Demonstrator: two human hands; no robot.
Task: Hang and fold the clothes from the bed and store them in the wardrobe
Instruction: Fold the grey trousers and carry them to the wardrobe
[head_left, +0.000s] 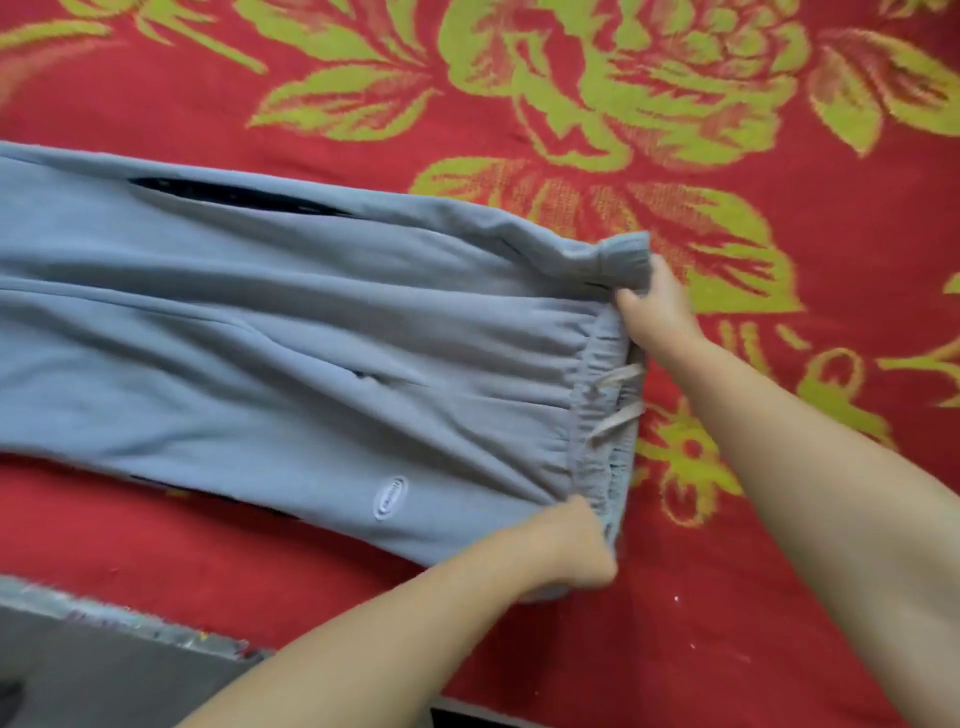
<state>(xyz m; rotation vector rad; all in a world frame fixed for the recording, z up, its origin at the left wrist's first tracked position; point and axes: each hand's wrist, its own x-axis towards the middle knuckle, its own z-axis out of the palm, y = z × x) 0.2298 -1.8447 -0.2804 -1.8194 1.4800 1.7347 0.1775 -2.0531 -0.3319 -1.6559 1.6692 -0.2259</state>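
Grey sweatpants (270, 332) lie flat across the bed, legs running off the left edge of the view and the elastic waistband (605, 415) with a pale drawstring at the right. My left hand (576, 540) grips the near corner of the waistband, fingers curled into the cloth. My right hand (657, 306) grips the far corner of the waistband, where a ribbed grey cuff (621, 257) lies folded over. A small white oval logo (390, 496) shows on the near leg.
The bed is covered by a red blanket (727, 597) with large yellow-green flowers. The bed's near edge and a grey floor (104, 670) show at the bottom left.
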